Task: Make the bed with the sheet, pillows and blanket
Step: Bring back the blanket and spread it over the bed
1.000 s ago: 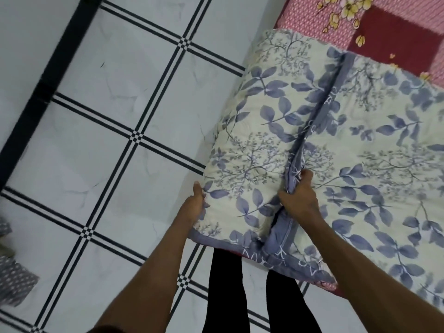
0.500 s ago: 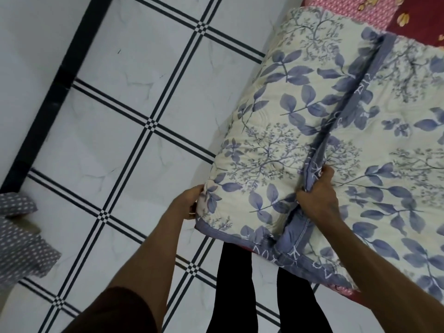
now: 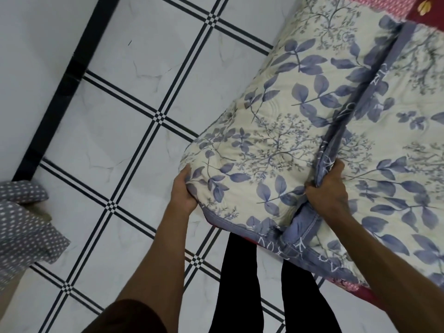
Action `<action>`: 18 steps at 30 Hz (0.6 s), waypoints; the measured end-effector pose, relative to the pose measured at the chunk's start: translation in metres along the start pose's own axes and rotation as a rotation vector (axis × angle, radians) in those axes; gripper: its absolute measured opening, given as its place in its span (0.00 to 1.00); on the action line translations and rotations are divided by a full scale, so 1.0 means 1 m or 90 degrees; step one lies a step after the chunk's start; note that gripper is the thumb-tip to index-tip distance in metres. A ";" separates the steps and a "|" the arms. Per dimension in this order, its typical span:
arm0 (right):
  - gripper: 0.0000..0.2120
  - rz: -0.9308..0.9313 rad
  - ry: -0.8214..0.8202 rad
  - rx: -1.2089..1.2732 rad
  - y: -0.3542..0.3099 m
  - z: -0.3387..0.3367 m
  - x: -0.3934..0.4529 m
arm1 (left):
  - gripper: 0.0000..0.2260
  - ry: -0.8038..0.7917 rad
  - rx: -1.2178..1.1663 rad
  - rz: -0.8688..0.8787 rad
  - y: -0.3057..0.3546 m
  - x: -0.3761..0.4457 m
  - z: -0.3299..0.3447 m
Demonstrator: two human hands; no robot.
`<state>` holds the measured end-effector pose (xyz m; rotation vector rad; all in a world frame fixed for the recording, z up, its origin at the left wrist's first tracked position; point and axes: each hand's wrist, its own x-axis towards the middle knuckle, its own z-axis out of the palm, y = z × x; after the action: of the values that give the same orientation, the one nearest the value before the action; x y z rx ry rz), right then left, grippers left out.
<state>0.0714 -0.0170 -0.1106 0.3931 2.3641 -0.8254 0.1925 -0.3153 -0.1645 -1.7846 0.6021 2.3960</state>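
Note:
A folded cream blanket [image 3: 283, 131] with blue leaf print and a blue-grey border lies on the bed, its folded part overhanging the bed's near left edge. My left hand [image 3: 183, 191] grips the blanket's folded left corner from the side. Along the seam where two layers meet, my right hand [image 3: 329, 191] pinches the blue-grey border. A red patterned sheet [image 3: 374, 3] shows beyond the blanket at the top right and under it at the bottom right. No pillows are in view.
White floor tiles [image 3: 134, 111] with black grid lines fill the left half. A black skirting strip [image 3: 64, 78] runs along the wall at the left. A grey white-dotted cloth [image 3: 21, 224] lies at the left edge. My legs in black stand below the blanket's corner.
The view has moved closer and slightly right over the blanket. Both hands keep their hold; the left hand now wraps further round the blanket's corner.

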 end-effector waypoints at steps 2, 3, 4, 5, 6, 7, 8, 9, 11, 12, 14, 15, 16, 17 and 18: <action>0.35 -0.002 0.004 -0.002 0.001 0.000 0.000 | 0.19 0.000 -0.036 0.033 0.001 0.000 -0.009; 0.35 0.000 0.005 -0.003 0.001 0.000 0.001 | 0.19 0.002 -0.050 0.050 0.001 0.001 -0.012; 0.35 0.000 0.005 -0.005 0.001 0.000 0.000 | 0.20 0.008 -0.055 0.062 0.002 0.000 -0.013; 0.35 0.001 0.006 -0.005 0.002 0.001 0.001 | 0.19 0.010 -0.059 0.071 0.003 -0.001 -0.011; 0.35 0.003 0.006 -0.004 0.003 0.001 0.002 | 0.18 0.012 -0.055 0.077 0.005 -0.002 -0.010; 0.35 0.001 0.005 -0.003 0.002 0.001 0.001 | 0.17 0.025 -0.047 0.088 0.008 -0.003 -0.008; 0.35 -0.002 0.003 -0.003 0.002 0.001 0.001 | 0.16 0.043 -0.036 0.103 0.012 -0.005 -0.004; 0.35 -0.005 0.000 -0.003 0.002 0.000 0.001 | 0.19 0.059 -0.023 0.132 0.016 -0.006 -0.003; 0.36 -0.004 -0.016 -0.002 0.002 -0.003 0.003 | 0.31 0.116 0.042 0.218 0.027 -0.007 -0.002; 0.35 -0.004 -0.028 0.003 0.000 -0.007 0.003 | 0.34 0.134 0.069 0.257 0.034 -0.011 0.001; 0.32 -0.003 -0.061 0.017 -0.003 -0.015 0.002 | 0.33 0.120 0.092 0.310 0.048 -0.024 0.009; 0.30 0.002 -0.089 0.029 -0.005 -0.020 0.002 | 0.33 0.087 0.084 0.310 0.053 -0.031 0.016; 0.29 0.009 -0.118 0.048 -0.005 -0.026 0.002 | 0.32 0.035 0.070 0.297 0.056 -0.040 0.023; 0.29 0.010 -0.140 0.070 -0.008 -0.034 0.000 | 0.31 -0.018 0.064 0.267 0.059 -0.057 0.035; 0.30 0.014 -0.157 0.085 -0.008 -0.040 -0.001 | 0.28 -0.063 0.066 0.225 0.058 -0.071 0.044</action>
<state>0.0512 0.0024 -0.0806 0.3491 2.0813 -0.9668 0.1572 -0.3412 -0.0732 -1.6208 1.0866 2.5937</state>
